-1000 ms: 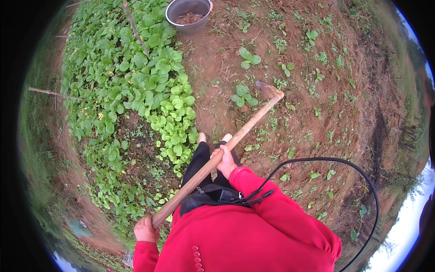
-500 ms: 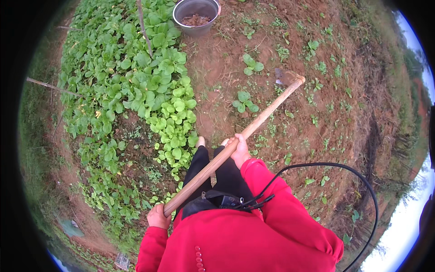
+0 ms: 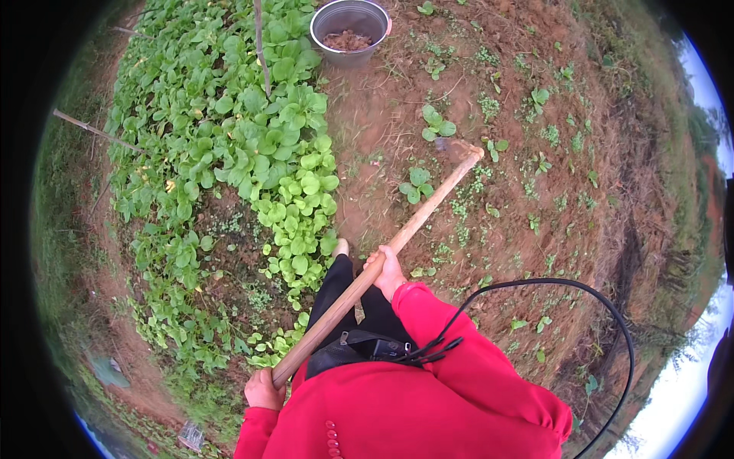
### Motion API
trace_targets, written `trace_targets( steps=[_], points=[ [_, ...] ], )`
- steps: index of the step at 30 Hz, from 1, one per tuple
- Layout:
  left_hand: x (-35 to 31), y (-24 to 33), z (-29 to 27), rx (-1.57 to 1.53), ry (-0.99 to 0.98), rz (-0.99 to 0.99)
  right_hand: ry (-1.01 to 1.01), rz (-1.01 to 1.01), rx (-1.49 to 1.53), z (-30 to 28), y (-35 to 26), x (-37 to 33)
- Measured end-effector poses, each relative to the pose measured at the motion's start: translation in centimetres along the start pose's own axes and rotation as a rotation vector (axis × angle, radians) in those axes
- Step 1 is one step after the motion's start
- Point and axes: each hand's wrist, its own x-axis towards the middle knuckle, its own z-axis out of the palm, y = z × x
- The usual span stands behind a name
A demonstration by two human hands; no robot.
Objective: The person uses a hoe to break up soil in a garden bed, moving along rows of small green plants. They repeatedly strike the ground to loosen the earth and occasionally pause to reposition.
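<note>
A hoe [image 3: 336, 306] with a long wooden handle slants across my body, from my lower left to the far right. My left hand [image 3: 264, 389] wraps round the butt end of the handle beside my hip. Farther up the shaft, my right hand [image 3: 388, 271] grips it in front of my legs. The dirty metal blade [image 3: 453, 148] is over or on the bare soil, between small leafy seedlings; whether it touches the ground I cannot tell. One seedling [image 3: 417, 184] grows to the near left of the blade, another [image 3: 438, 123] just beyond it.
A dense bed of leafy green vegetables [image 3: 229, 145] fills the left side, with a thin upright stick [image 3: 261, 50] in it. A grey bucket [image 3: 350, 38] with brown matter inside stands at the far end. A black cable [image 3: 566, 281] loops at my right. Weeds dot the reddish soil.
The hoe's head has swung left and slightly nearer, closer to the seedlings. My right hand has moved left and down with the handle; the left hand has shifted slightly.
</note>
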Motion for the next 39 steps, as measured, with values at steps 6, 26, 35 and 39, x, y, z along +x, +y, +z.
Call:
trace_targets(
  steps=[6, 26, 35, 39],
  points=[
    [3.0, 0.6, 2.0, -0.050, -0.001, -0.010, 0.025, -0.101, -0.048, 2.0, -4.2, 0.0],
    [4.0, 0.5, -6.5, -0.088, -0.206, -0.124, -0.024, -0.140, -0.226, 4.8, 0.5, 2.7],
    [4.2, -2.0, -3.5, -0.076, -0.149, -0.074, 0.080, -0.053, -0.198, 4.6, 1.0, 2.0],
    [5.6, -2.2, -1.0, -0.066, -0.169, -0.122, 0.140, -0.089, -0.192, 5.4, -1.4, 1.6]
  ],
)
